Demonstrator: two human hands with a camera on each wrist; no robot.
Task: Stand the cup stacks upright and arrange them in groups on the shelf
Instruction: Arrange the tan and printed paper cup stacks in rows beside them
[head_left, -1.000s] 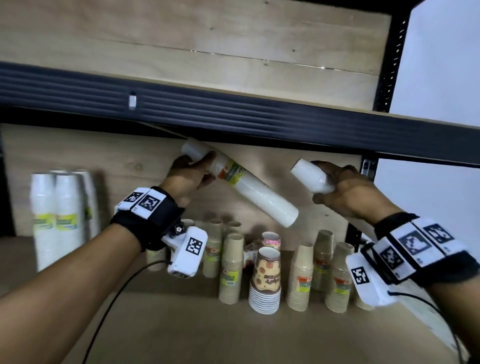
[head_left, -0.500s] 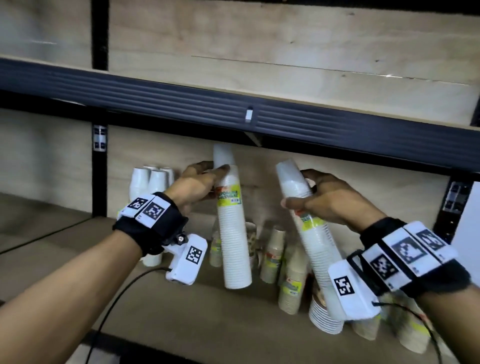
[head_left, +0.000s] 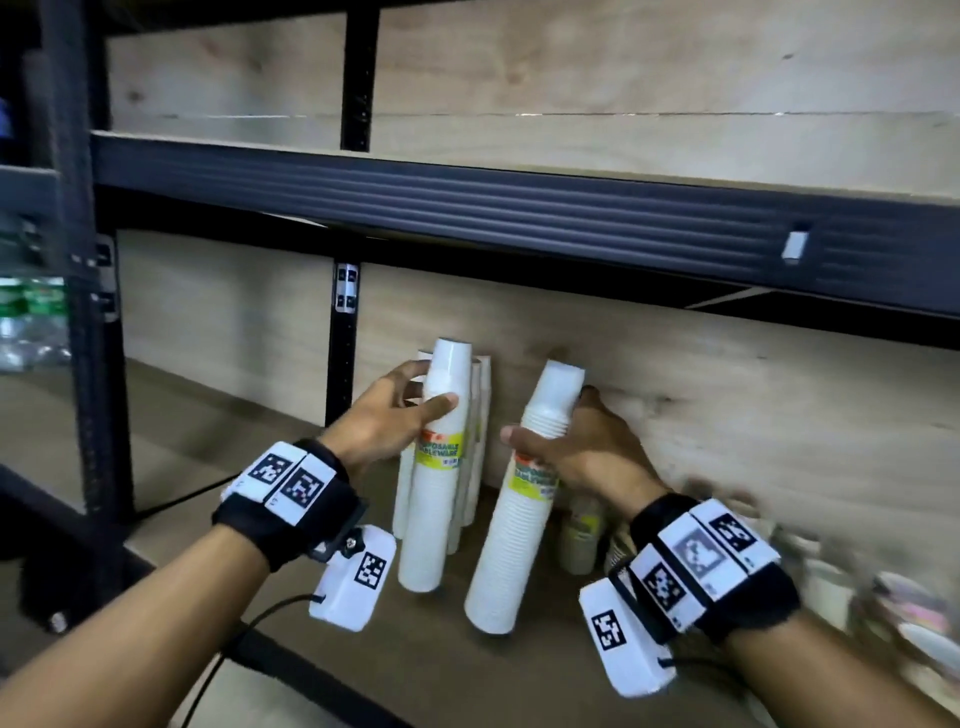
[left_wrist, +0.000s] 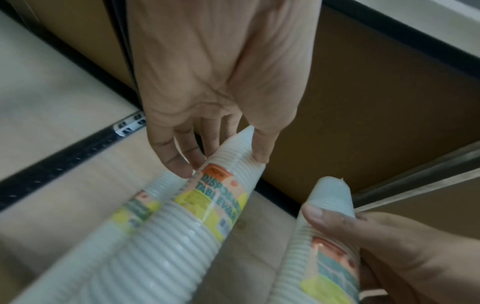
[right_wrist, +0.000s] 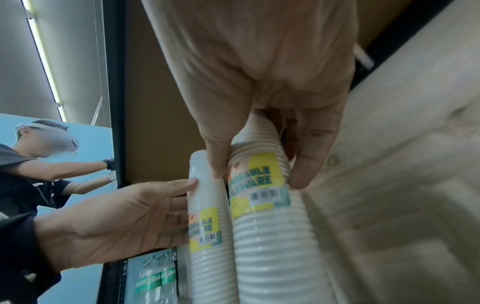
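Two tall white cup stacks with yellow labels are in my hands over the wooden shelf board (head_left: 363, 665). My left hand (head_left: 410, 410) grips the left white stack (head_left: 434, 499) near its top; it stands upright, base on the board, in front of more white stacks (head_left: 480, 415) at the back wall. The right hand (head_left: 550, 441) curls round the right white stack (head_left: 511, 551), which leans slightly left with its base at the board. In the left wrist view the left hand (left_wrist: 218, 160) pinches the left stack (left_wrist: 187, 226). The right hand (right_wrist: 262, 170) clasps the right stack (right_wrist: 270, 226).
Blurred brown paper cup stacks (head_left: 582, 535) and patterned cups (head_left: 893, 613) stand to the right on the same board. A black beam (head_left: 519, 218) of the upper shelf hangs overhead, and a black upright (head_left: 343, 358) runs just left of the white stacks.
Both white stacks went from tilted in the air to upright and travelled left along the shelf to the white group. The view swung left with them; the brown cups now lie at the right.
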